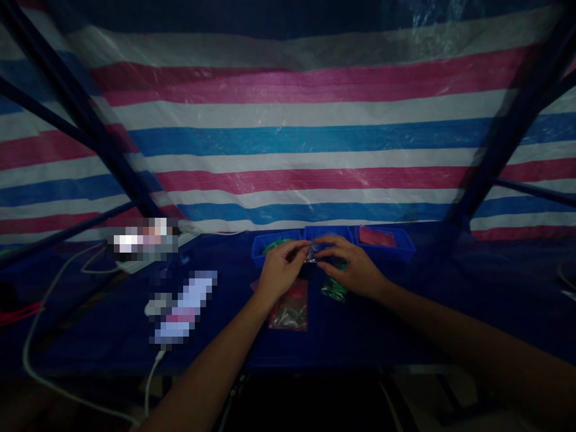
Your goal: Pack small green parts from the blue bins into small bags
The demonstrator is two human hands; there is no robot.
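A small clear, shiny plastic packet (311, 254) is between my two hands, at the front of the middle blue bin (328, 231). My left hand (283, 267) pinches the packet's left side between thumb and fingers. From the right, my right hand (353, 264) reaches to it with curved fingers spread apart; the fingertips are at its edge. Partly under my right hand lies a green item in clear wrap (333, 290). Below my left hand is a flat bag with red edges (288, 315), its contents too dark to make out.
A left blue bin (261, 255) holds green pieces, and a right blue bin (405, 246) holds red packets (377, 236). A blurred-out phone-like object (186, 309) with a white cable (154, 366) lies at left, near a power strip (135, 264). Striped sheeting (288, 138) hangs behind, between dark frame bars.
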